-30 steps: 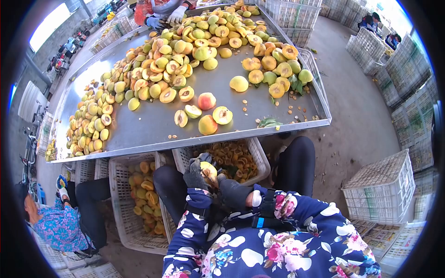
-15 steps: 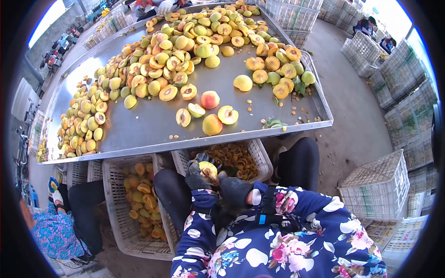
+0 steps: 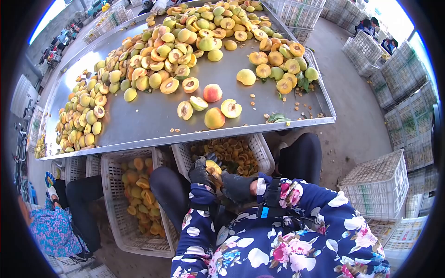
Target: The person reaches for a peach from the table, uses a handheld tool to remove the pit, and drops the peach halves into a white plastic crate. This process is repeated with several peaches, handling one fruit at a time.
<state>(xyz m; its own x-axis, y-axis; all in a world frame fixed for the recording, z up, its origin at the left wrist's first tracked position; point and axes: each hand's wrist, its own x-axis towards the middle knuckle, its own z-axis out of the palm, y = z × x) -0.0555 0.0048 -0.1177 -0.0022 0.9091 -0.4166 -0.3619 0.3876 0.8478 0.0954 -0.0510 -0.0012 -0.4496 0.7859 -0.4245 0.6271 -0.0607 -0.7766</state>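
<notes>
My left hand, in a dark glove, is closed round a peach half whose yellow cut side shows. Close against its right side is my right hand, gloved too, with curled fingers; what they hold, if anything, is hidden. Both hands are low over my lap, at the near side of a white crate of brownish-orange fruit pieces. Above them, near the edge of the metal table, lie a red-yellow whole peach, another peach and several cut halves.
A large heap of peach halves covers the table's far and left parts. Left of my knee stands a crate of peaches. A person in a blue floral top sits at the left. White crates stand at the right.
The peach half has turned and sunk lower between my fingers, and my left hand has shifted slightly right. The whole view has moved a little; the fruit on the table keeps its arrangement.
</notes>
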